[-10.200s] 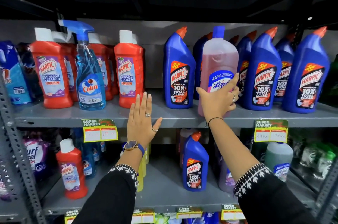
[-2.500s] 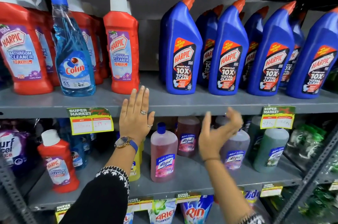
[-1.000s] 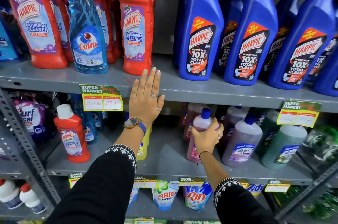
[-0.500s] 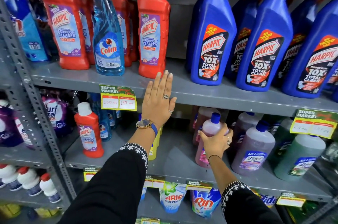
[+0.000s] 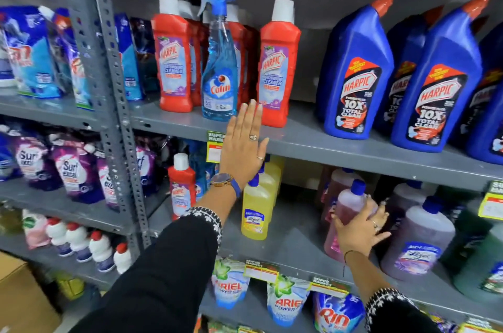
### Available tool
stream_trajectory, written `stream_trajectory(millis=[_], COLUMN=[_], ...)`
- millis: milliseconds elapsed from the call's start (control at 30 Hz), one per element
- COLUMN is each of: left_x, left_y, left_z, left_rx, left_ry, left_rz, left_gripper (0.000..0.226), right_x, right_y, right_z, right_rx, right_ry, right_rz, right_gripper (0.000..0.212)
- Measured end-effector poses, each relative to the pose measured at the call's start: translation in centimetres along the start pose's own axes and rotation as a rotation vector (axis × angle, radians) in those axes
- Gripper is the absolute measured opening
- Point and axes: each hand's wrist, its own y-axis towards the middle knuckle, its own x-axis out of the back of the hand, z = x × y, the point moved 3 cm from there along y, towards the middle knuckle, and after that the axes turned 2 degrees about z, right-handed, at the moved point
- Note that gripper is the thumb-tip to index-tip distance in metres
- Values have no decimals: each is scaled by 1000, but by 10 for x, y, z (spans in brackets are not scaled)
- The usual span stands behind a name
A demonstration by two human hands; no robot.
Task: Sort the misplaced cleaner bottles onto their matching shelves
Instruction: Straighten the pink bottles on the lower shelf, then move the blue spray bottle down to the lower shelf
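Observation:
My right hand wraps the pink Lizol bottle, which stands on the lower shelf beside purple Lizol bottles. My left hand rests flat with fingers spread against the edge of the upper shelf. A blue Colin spray bottle stands among red Harpic bathroom cleaner bottles just above that hand. A single red Harpic bottle stands on the lower shelf, next to blue spray bottles and left of yellow Lizol bottles.
Blue Harpic toilet cleaner bottles fill the upper shelf's right side. A perforated grey upright divides this bay from detergent pouches on the left. Ariel and Rin pouches sit below. A cardboard box stands at bottom left.
The view has swung left, revealing more of the left bay. My right hand stays on the pink Lizol bottle on the lower shelf. My left hand remains against the upper shelf edge.

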Motion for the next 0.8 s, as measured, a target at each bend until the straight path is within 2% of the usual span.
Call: stream_trajectory(millis=[133,200,233,333,467,567,633,700,800], left_x=[-1,-5,-7,-16,-31,-50,-62,-74,-78], left_y=[-7,-15,-18,-28,-36,-42,-48,-53,-53], left_z=[68,103,120,166,219,254,265,269,268], left_rx=[37,54,66,99,90,29,-61,-102,-82], left_ry=[67,99,112,140,100,47,73,88,-50], left_rz=[-17,-17,-14,-9,-30,-47,-114,-194,-258], left_gripper=[64,65,66,65,67,71,67,59,61], right_x=[-32,-54,-66,-101,-122,-109,-88,-71,-43], right_y=[-45,-71,-86,-134,-200,-224,-219,-197,-150], right_z=[20,44,62,125,238,325,376,421,472], right_rx=[414,511,558,818,1112,1335,1345,1211,976], right_ry=[-214,-203,-183,-143,80,349,533,635,623], right_rz=[-37,-14,-1,24,76,3,-73,-212,-380], right_gripper=[101,102,98,68,63,35,31,35,56])
